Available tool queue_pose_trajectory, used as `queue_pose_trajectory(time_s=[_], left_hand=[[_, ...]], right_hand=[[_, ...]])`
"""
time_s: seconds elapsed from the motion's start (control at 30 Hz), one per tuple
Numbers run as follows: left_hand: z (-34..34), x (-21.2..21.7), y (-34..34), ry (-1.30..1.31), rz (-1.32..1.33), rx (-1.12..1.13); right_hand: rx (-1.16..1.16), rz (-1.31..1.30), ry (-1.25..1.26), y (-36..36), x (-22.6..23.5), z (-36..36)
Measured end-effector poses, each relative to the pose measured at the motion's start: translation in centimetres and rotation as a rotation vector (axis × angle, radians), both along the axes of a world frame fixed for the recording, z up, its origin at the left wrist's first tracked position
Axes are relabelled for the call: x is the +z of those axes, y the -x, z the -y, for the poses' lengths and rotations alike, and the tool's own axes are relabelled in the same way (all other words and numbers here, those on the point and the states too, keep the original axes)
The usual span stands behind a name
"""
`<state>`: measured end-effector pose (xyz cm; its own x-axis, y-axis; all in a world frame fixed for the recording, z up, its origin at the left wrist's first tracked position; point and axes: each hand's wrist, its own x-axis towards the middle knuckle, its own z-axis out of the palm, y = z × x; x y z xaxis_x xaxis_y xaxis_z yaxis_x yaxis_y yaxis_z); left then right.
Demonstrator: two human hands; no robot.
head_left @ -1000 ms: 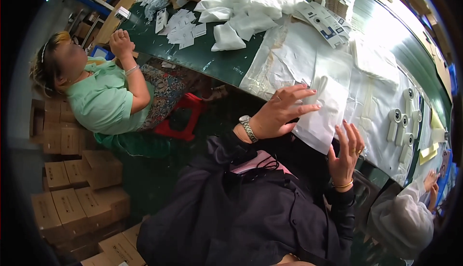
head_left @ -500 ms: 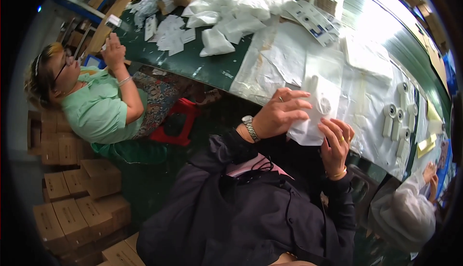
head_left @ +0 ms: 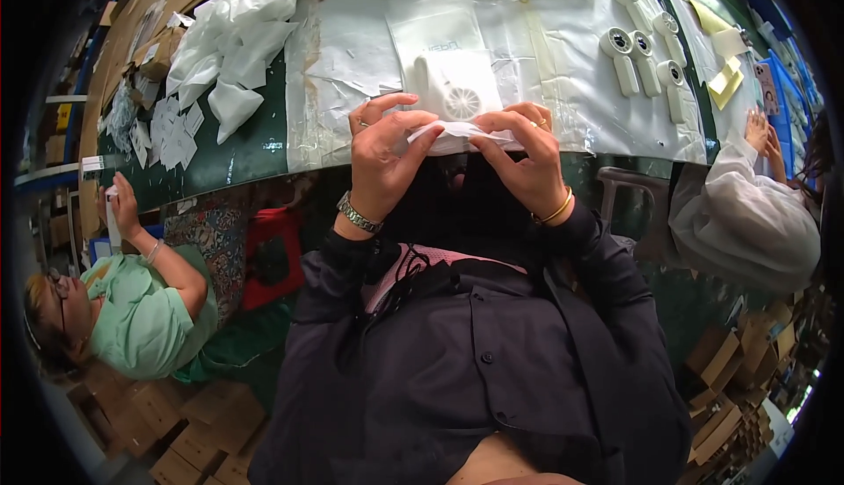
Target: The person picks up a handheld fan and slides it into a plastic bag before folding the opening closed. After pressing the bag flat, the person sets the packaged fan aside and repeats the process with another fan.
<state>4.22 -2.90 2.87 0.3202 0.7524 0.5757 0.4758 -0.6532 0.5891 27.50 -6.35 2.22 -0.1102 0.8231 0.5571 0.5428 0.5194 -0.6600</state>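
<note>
Surface: long green table [head_left: 255, 155], mostly covered by a white sheet [head_left: 352, 63]. Cardboard boxes [head_left: 167, 415] stacked on the floor at lower left and lower right. More cardboard along the table's far left edge.

On the table: heap of white bags [head_left: 233, 45] at left; scattered small white cards [head_left: 171, 129] beyond it. A row of white handheld fans [head_left: 646, 50] lies at right, heads away from the wearer, handles toward the wearer. Yellow slips [head_left: 725, 80] sit just beyond them.

Item in hand: a white fan in a clear bag [head_left: 453, 102], at the near table edge, centre of view. Long axis runs roughly away from the wearer; the round grille shows in the lower half of the bag. The near end of the bag is at the fingers.

Left hand [head_left: 382, 164]: thumb and fingers pinch the bag's near edge. Right hand [head_left: 527, 155]: pinches the same edge from the other side. The edge runs left to right between them.

Others: a seated person in green [head_left: 145, 318] at left, a person in white [head_left: 747, 221] at right, both with their hands at the table.
</note>
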Motion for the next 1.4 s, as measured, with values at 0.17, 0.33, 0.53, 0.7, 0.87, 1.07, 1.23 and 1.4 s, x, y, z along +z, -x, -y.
queue_pose_trajectory(time_s=[0.17, 0.33, 0.53, 0.7, 0.87, 1.07, 1.23, 1.4], left_hand=[[0.0, -0.5, -1.0, 0.11, 0.15, 0.134], [-0.7, -1.5, -1.7, 0.18, 0.182, 0.253], [-1.2, -1.4, -2.5, 0.156, 0.048, 0.341], [-1.6, -1.7, -2.7, 0.153, -0.036, 0.379], [-2.0, -2.0, -2.7, 0.175, -0.09, 0.387], [-2.2, -2.0, -2.8, 0.176, -0.137, 0.374], [-2.4, -2.5, -2.6, 0.164, -0.16, 0.373], [-2.4, -2.5, -2.2, 0.188, -0.178, 0.379]], right_hand=[[-0.084, -0.122, 0.135, 0.2, -0.4, -0.5], [-0.2, -0.37, 0.333, 1.5, -0.2, -1.3], [-0.315, -0.289, 0.353, 1.6, 0.3, -2.3], [-0.352, -0.142, 0.368, 1.4, 0.2, -2.8], [-0.344, -0.108, 0.385, 1.1, 0.5, -3.1], [-0.301, 0.012, 0.307, 0.3, 0.6, -3.7], [-0.277, 0.024, 0.309, 0.0, 0.5, -3.8], [-0.251, 0.074, 0.302, -0.3, -0.1, -3.8]])
